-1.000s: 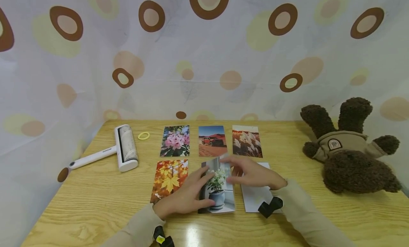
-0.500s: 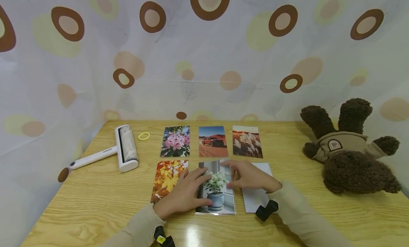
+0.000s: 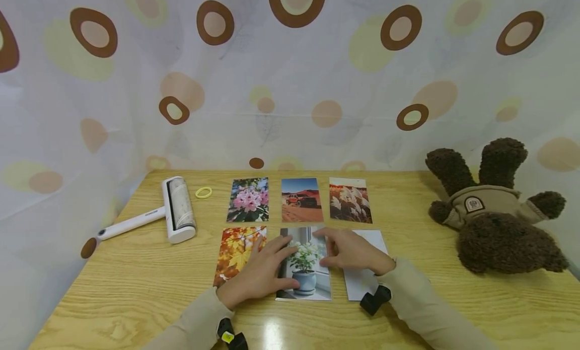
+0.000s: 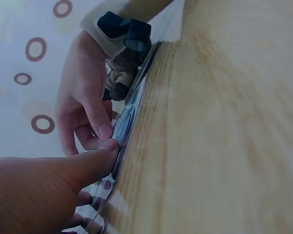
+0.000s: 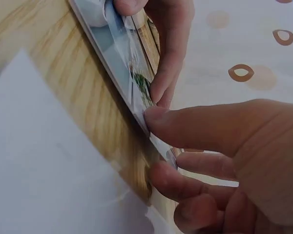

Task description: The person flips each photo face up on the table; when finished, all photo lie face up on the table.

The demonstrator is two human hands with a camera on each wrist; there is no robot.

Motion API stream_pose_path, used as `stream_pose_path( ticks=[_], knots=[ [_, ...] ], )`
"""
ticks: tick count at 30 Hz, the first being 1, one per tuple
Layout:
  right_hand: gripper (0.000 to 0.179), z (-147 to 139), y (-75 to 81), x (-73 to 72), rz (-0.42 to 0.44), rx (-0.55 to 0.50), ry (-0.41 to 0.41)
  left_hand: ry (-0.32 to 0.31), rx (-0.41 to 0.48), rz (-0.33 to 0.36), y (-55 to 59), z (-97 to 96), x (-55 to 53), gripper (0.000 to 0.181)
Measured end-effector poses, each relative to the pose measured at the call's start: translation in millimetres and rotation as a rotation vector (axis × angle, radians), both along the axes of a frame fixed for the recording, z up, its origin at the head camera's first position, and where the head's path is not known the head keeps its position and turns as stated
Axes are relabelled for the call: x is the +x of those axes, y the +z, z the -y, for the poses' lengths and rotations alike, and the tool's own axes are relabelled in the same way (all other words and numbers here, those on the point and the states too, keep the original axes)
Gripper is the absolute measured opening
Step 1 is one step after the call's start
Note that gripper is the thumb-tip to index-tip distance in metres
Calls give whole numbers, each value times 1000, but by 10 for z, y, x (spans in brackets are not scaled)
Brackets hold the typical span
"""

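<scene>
A glossy photo card of a white-flowered plant in a blue pot [image 3: 304,282] lies on the table in front of me, a thin clear layer showing along its edge. My left hand [image 3: 262,269] rests on its left part, fingers spread and fairly straight, thumb low on the card. In the left wrist view the left thumb [image 4: 100,158] touches the card's edge. My right hand [image 3: 355,250] holds the upper right corner between thumb and index finger, with its other fingers curled under. A maple-leaf photo [image 3: 228,254] is partly hidden by my left hand.
Photos of pink flowers [image 3: 248,200], a red off-road car [image 3: 301,200] and reeds [image 3: 350,200] form the back row. A white card [image 3: 360,284] lies beneath my right wrist. Left are a lint roller [image 3: 178,209] and yellow ring [image 3: 204,193]; a brown plush toy [image 3: 491,219] lies right.
The potted-plant photo, tilted and partly raised a second ago, now lies straighter and flatter, slightly left. My right hand has moved a little left and down with it; the left hand hardly moved.
</scene>
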State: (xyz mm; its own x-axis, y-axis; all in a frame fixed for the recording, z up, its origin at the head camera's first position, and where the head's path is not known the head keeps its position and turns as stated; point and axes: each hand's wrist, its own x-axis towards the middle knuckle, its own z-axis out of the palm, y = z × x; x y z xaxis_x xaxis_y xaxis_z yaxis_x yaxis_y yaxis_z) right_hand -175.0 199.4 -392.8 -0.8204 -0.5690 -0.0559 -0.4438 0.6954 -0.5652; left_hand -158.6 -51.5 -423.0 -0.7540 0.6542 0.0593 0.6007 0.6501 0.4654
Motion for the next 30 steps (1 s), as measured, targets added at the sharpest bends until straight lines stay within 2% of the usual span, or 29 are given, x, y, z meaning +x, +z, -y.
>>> stream_pose_path(
  ticks=[5,9,14,19,21,24,26,30],
  knots=[
    [52,-4,-11,13,-22,72,18,4,2,31,-7,1,14,71],
    [52,-19,-8,5,-20,83,37,0,5,25,-13,5,20,71],
    [55,-102,88,-17,-13,46,21,-19,36,20,-10,3,16,73],
    [54,-330,216,-36,-51,0,-11,-23,100,35,37,-21,-4,66],
    [55,-442,243,-33,-63,2,-41,-29,132,25,65,-58,-12,62],
    [62,-586,252,-13,-63,20,-98,-42,134,1,98,-151,-7,57],
    [67,-658,239,14,-62,53,-130,-56,112,-7,95,-235,8,55],
    [75,-764,198,78,-95,134,-132,-73,42,2,96,-454,58,54]
  ],
)
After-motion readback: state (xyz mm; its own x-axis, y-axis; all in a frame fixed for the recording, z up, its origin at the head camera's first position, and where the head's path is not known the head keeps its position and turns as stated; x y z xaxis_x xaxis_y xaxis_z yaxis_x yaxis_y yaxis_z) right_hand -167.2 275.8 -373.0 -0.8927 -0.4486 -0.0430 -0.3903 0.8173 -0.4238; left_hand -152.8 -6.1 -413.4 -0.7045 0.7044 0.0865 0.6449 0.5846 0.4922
